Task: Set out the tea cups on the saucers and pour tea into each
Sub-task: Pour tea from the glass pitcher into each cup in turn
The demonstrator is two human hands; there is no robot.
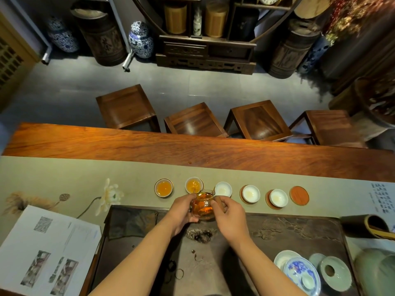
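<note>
- Desk [85,144]: long wooden slab with a pale cloth runner [64,178] along it; we work at the runner's near edge, just beyond the dark tea tray [299,231].
- Tea tray: keep the pitcher's body over or near it, so drips land there and not on the runner.
- Row on the runner, left to right: five cups, each on a saucer, then one bare red saucer [299,195] at the far right. So one cup is still not set out, we judge.
- Pitcher [202,205]: glass, amber tea inside, about half full; held above the tray's far edge, spout tipped at the second cup [194,185].
- Left hand [183,210]: fingers wrapped closed around the pitcher's left side, steadying it.
- Right hand [229,216]: fingers curled shut at the pitcher's right side, on the handle as far as we can tell.
- First cup [163,188]: full of tea, done.
- Second cup: filling now. Stop at the first cup's level, then lift the spout cleanly.
- Third cup [223,189], fourth cup [250,193], fifth cup [278,198]: white, no tea visible.
- Tip: tilt slowly and keep the spout low over the rim. The third cup sits just beside the spout, so move right without brushing it.
</note>
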